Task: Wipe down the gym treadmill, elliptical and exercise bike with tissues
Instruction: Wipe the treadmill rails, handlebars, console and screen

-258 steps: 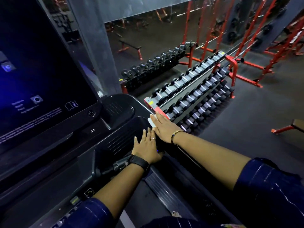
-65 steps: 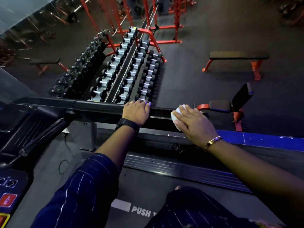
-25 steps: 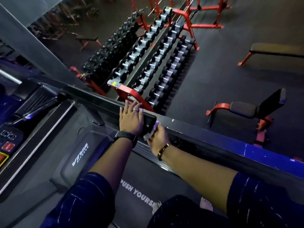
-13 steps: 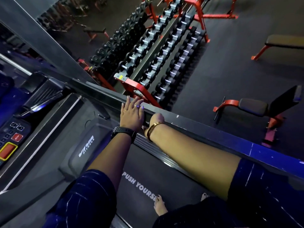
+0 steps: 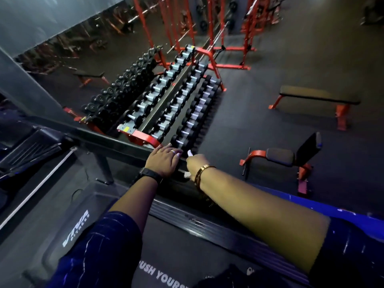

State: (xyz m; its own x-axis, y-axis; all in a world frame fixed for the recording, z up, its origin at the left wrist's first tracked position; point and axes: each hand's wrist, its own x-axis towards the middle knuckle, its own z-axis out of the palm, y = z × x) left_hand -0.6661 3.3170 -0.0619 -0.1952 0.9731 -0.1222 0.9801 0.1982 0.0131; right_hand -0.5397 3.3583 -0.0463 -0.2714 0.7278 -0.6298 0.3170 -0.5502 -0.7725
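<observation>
I stand on a black treadmill; its dark side handrail [image 5: 116, 145] runs from the left to the middle of the view. My left hand [image 5: 164, 161] lies flat on the rail, fingers together, a black watch on the wrist. Right beside it, my right hand [image 5: 196, 163] curls around the rail's end with a white tissue [image 5: 188, 174] in it. Only small bits of tissue show at the thumb and below the palm. A gold bangle sits on that wrist.
The treadmill belt [image 5: 166, 275] with white lettering is under me, its console [image 5: 27, 146] at the left. Beyond the rail stand a red dumbbell rack [image 5: 166, 104], a flat bench [image 5: 318, 98], an adjustable bench [image 5: 291, 156] and red squat racks [image 5: 207, 28].
My right hand has turned over the rail's end next to my left hand, and bits of tissue show again. My left hand stays on the rail. The view has tilted up.
</observation>
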